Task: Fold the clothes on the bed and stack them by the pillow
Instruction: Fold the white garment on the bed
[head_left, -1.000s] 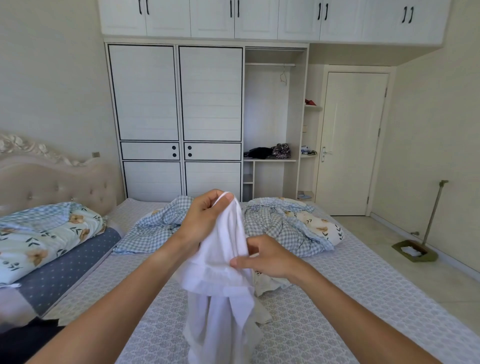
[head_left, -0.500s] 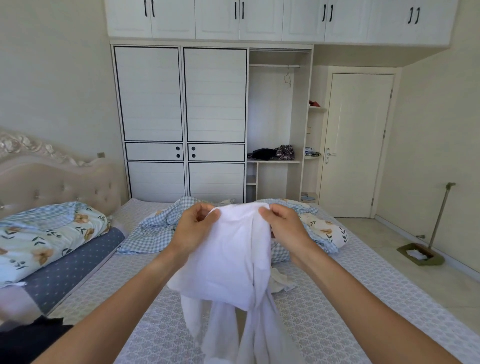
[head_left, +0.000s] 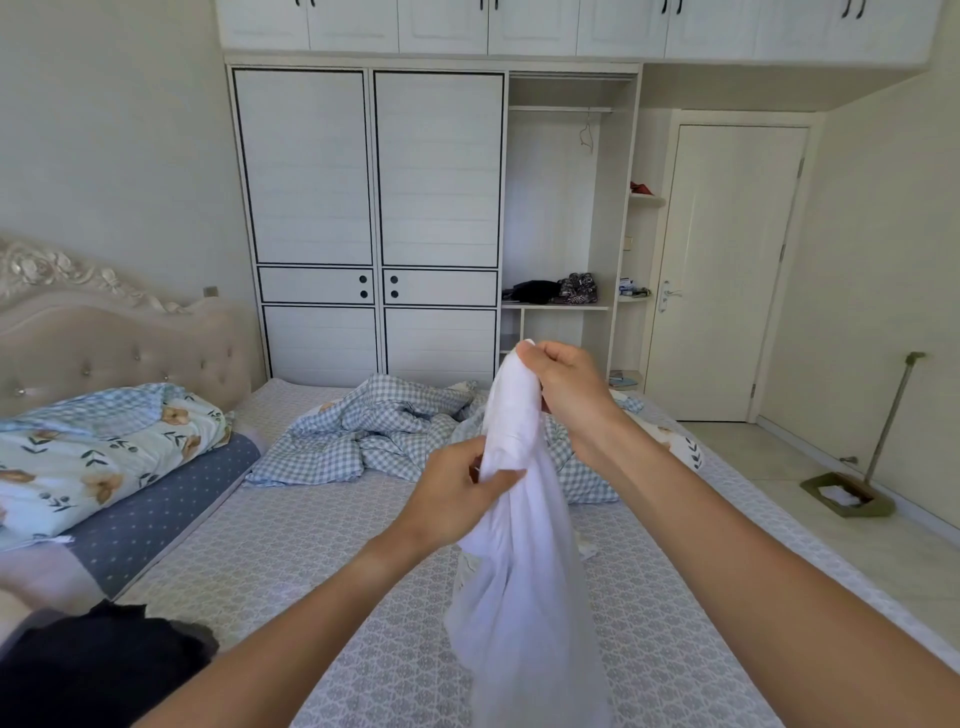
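- Centre of the frame, a white garment hangs bunched in the air above the bed.
- Right hand is up high, fingers pinched tight on the garment's top end.
- Left hand sits lower and just left of the cloth, fingers curled and pinching its edge.
- Cloth trails down between the two forearms to the bottom edge of the frame.
- Behind the hands, a crumpled blue checked cover lies on the bed.
- Left of frame, a floral pillow rests by the headboard.
- Lower left corner shows a dark garment.
- Far right, a dustpan stands on the floor.
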